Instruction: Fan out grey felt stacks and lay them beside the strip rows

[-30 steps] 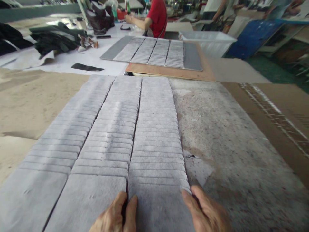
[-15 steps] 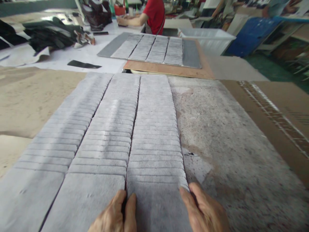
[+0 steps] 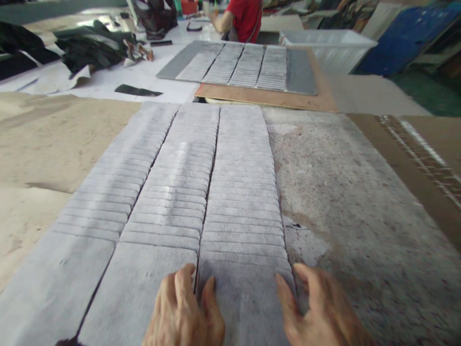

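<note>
Three columns of overlapping grey felt-like pieces lie on the table: a left column, a middle column and a right column. My left hand rests over the gap between the middle and right columns, thumb and forefinger apart. At the opposite edge is my right hand, its thumb on the nearest grey piece and its forefinger just outside the edge. Both hands look open, one on each side of this front piece. The lower parts of the hands run out of view.
Behind lies a grey board with several more columns, on a brown board. A white plastic bin stands beyond, near a person in red. Black material is heaped at the far left; brown cardboard lies right.
The thumb and forefinger of each hand have spread apart from their closer grip at the piece's edges. The view has shifted, so the columns appear slightly farther right and higher.
</note>
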`<state>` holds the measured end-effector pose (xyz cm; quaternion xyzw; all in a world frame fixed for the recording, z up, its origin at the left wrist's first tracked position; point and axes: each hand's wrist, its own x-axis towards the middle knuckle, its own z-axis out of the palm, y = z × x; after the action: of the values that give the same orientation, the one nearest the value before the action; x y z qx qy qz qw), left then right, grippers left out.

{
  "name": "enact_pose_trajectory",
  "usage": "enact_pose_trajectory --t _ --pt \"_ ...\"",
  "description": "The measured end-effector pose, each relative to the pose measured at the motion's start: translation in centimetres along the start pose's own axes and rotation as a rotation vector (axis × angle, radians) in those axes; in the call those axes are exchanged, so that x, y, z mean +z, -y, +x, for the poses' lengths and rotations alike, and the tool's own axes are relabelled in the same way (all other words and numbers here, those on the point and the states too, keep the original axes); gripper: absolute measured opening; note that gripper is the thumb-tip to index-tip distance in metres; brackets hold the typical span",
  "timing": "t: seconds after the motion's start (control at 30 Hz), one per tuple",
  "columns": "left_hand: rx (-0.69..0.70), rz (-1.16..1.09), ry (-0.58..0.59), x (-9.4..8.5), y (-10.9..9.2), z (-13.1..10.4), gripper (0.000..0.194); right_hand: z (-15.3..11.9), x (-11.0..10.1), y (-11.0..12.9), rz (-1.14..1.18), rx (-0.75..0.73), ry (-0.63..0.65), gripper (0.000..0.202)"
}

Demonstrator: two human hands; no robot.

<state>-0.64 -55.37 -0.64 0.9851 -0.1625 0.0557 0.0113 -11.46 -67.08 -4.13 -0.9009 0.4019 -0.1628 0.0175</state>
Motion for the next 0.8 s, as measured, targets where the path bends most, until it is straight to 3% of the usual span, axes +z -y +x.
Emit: enact_pose_trajectory --t 0.17,0.3,0.5,0.7,0.8 --pt "0.438 -0.135 -0.288 1.7 1.9 0.7 0.026 2.6 -0.2 -1.4 0.289 -0.160 -0.104 0.029" --pt "0.671 -0.226 -0.269 3.0 2.8 1.2 0.038 5.0 0.0 -1.5 0.418 -0.257 -0.083 0.023" --pt "0.695 -0.243 -0.254 3.2 2.6 0.9 0.038 7.5 1.4 -1.4 0.441 -0.317 0.078 0.034" --pt "0.630 -0.237 -0.235 3.3 2.3 0.6 0.037 8.8 1.0 -1.4 0.461 -0.066 0.342 0.026" --pt "0.651 -0.210 -0.236 3.4 2.3 0.7 0.037 8.8 0.7 -1.2 0.507 -0.033 0.367 0.013"
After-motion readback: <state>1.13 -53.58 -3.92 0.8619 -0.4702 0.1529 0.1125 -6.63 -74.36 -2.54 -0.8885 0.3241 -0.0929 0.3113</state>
